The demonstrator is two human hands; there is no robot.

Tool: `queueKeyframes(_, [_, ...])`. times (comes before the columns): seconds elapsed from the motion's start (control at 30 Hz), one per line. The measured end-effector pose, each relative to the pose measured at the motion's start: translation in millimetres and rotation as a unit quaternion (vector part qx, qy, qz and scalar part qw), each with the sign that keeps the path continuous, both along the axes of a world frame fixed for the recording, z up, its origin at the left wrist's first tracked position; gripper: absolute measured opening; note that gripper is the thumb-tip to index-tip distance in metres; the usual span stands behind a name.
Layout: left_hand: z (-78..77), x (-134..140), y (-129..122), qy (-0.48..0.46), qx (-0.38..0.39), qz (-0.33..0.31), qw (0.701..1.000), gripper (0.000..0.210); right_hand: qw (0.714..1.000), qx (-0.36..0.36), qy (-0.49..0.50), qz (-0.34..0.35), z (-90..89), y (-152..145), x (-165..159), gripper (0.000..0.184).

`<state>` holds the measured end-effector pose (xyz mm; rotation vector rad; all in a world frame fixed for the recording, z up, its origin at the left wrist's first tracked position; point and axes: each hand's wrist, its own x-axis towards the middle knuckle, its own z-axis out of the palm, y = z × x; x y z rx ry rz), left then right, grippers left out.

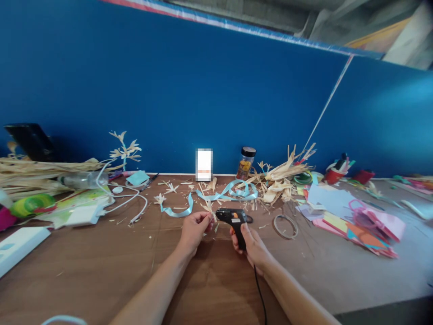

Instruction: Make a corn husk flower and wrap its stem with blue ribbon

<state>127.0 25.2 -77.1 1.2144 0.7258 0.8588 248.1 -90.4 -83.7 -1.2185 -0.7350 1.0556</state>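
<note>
Counter (84, 271), brown wood-grain top, greyer toward its right end. Partition wall (162, 90), blue, along the counter's far edge; pale slanting seam (329, 101) above the right part, red-and-white trim (149, 7) on top, brighter sheen at far right. Ceiling (264, 13), grey, beamed, visible over the wall in dim light.

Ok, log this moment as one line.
left hand: pinching husk piece | right hand: gripping glue gun, pointed toward husk piece | beyond hands: light-blue ribbon
</note>
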Motion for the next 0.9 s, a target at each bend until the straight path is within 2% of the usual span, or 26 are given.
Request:
queueKeyframes(0.33, [-2.6,0.3,0.7,-0.001,-0.005,0.008,1.0,0.03,1.0,-0.005,-0.017,-0.002,-1.2,1.0,0.0,0.047])
queueKeyframes(0.7, [-0.4,1.6,0.5,-0.014,-0.008,0.011,1.0,0.024,0.999,-0.031,-0.037,-0.012,-1.6,0.7,-0.8,0.049])
queueKeyframes(0.9, [-0.1,1.1,0.0,-0.013,-0.004,0.0,1.0,0.024,0.999,-0.018,-0.036,-0.021,-3.2,0.5,-0.2,0.048])
